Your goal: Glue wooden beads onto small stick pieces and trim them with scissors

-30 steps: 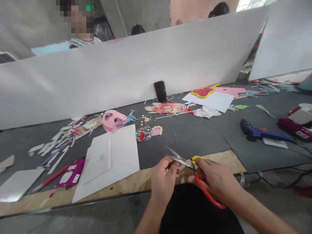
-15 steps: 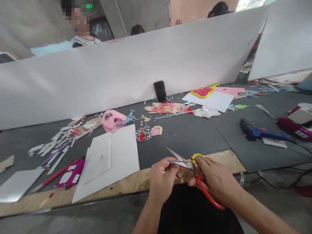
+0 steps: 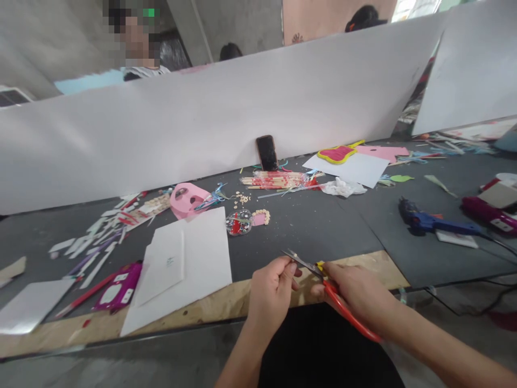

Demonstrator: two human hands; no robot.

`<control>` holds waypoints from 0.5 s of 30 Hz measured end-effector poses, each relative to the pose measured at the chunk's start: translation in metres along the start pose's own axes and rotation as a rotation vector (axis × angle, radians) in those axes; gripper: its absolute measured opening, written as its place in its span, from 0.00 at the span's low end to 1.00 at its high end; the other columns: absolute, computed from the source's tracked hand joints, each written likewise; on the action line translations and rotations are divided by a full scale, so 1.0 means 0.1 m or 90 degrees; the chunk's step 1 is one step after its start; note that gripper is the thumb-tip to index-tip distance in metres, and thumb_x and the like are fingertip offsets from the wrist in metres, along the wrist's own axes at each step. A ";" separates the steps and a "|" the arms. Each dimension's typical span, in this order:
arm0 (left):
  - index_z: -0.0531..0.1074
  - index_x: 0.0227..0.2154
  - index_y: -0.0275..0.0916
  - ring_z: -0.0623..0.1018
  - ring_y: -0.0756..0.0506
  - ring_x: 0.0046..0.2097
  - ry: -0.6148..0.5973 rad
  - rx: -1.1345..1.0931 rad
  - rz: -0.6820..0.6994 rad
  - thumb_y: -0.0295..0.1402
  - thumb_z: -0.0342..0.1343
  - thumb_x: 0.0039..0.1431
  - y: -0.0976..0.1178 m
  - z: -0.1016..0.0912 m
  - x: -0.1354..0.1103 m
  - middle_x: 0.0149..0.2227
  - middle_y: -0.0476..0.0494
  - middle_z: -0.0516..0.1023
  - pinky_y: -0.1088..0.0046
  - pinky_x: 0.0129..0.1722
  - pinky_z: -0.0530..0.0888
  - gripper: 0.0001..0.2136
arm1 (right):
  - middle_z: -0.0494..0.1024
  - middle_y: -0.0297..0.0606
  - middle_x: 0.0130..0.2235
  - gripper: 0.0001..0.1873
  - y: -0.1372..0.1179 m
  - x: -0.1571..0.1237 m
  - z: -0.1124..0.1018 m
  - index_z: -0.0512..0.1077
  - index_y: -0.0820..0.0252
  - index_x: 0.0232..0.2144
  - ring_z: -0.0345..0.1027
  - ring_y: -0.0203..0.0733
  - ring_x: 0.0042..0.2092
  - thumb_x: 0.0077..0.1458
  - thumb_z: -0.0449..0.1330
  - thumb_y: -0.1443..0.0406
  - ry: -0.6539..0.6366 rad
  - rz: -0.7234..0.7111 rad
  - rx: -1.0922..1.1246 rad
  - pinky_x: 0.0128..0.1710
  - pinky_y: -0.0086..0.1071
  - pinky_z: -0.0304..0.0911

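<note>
My right hand (image 3: 359, 293) grips a pair of scissors (image 3: 323, 277) with red and yellow handles, just above the table's near wooden edge (image 3: 210, 304). Its metal blades point up and left and are closed together. My left hand (image 3: 271, 293) sits right beside the blades with thumb and fingers pinched at them; what the pinch holds is too small to see. A dark cloth (image 3: 319, 350) lies on my lap below both hands.
White paper sheets (image 3: 189, 258) lie left of my hands. Further off are a pink mask (image 3: 186, 198), beads (image 3: 239, 222), a stick bundle (image 3: 274, 179), a phone (image 3: 267, 152), a blue glue gun (image 3: 428, 222) and paper scraps (image 3: 100, 237). A white board (image 3: 226, 118) screens off other people.
The scissor blades, open a second ago, have closed. Both hands have stayed in nearly the same spot.
</note>
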State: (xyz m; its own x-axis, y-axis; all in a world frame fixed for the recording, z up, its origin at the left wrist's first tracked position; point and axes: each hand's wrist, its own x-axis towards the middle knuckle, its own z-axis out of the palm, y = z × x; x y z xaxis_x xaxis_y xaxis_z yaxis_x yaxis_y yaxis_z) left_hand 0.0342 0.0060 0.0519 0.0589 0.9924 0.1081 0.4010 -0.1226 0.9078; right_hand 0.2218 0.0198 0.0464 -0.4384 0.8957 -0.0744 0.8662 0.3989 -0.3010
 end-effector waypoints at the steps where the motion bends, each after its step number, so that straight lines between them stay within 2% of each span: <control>1: 0.75 0.31 0.39 0.77 0.49 0.25 0.005 0.004 0.001 0.36 0.46 0.62 0.00 0.00 0.01 0.25 0.46 0.79 0.78 0.27 0.70 0.13 | 0.79 0.44 0.29 0.13 0.00 0.01 -0.01 0.67 0.59 0.32 0.73 0.46 0.31 0.59 0.48 0.58 -0.005 0.001 0.009 0.28 0.32 0.56; 8: 0.74 0.33 0.38 0.77 0.50 0.23 0.037 -0.025 -0.025 0.39 0.47 0.61 -0.07 -0.02 0.11 0.26 0.47 0.79 0.79 0.25 0.71 0.13 | 0.73 0.36 0.21 0.20 -0.08 0.08 -0.12 0.62 0.56 0.21 0.65 0.38 0.22 0.60 0.45 0.53 -0.056 -0.013 0.082 0.21 0.29 0.50; 11: 0.73 0.32 0.37 0.76 0.50 0.22 0.023 -0.045 -0.037 0.40 0.47 0.60 -0.08 -0.04 0.14 0.25 0.47 0.78 0.78 0.24 0.70 0.14 | 0.75 0.38 0.24 0.17 -0.06 0.10 -0.14 0.65 0.57 0.25 0.69 0.41 0.24 0.60 0.47 0.55 -0.053 -0.007 0.038 0.23 0.30 0.53; 13: 0.72 0.30 0.37 0.75 0.50 0.21 0.005 -0.077 -0.042 0.40 0.47 0.60 -0.10 -0.04 0.14 0.24 0.47 0.78 0.78 0.23 0.70 0.14 | 0.78 0.42 0.29 0.13 -0.03 0.10 -0.12 0.68 0.59 0.31 0.72 0.46 0.30 0.58 0.50 0.56 -0.011 -0.010 -0.007 0.26 0.32 0.57; 15: 0.71 0.27 0.36 0.74 0.51 0.19 -0.017 -0.115 -0.051 0.40 0.47 0.61 -0.11 -0.04 0.13 0.24 0.46 0.77 0.78 0.23 0.69 0.15 | 0.78 0.46 0.35 0.15 0.02 0.09 -0.10 0.68 0.61 0.37 0.73 0.50 0.37 0.55 0.53 0.56 0.044 -0.019 -0.043 0.31 0.35 0.60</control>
State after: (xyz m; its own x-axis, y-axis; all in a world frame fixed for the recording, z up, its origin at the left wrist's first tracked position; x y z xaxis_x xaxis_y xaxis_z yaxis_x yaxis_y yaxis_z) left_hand 0.0271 0.0207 0.0444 0.0580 0.9980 0.0243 0.2347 -0.0373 0.9714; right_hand 0.2213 0.0307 0.0543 -0.4480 0.8940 0.0002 0.8686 0.4354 -0.2366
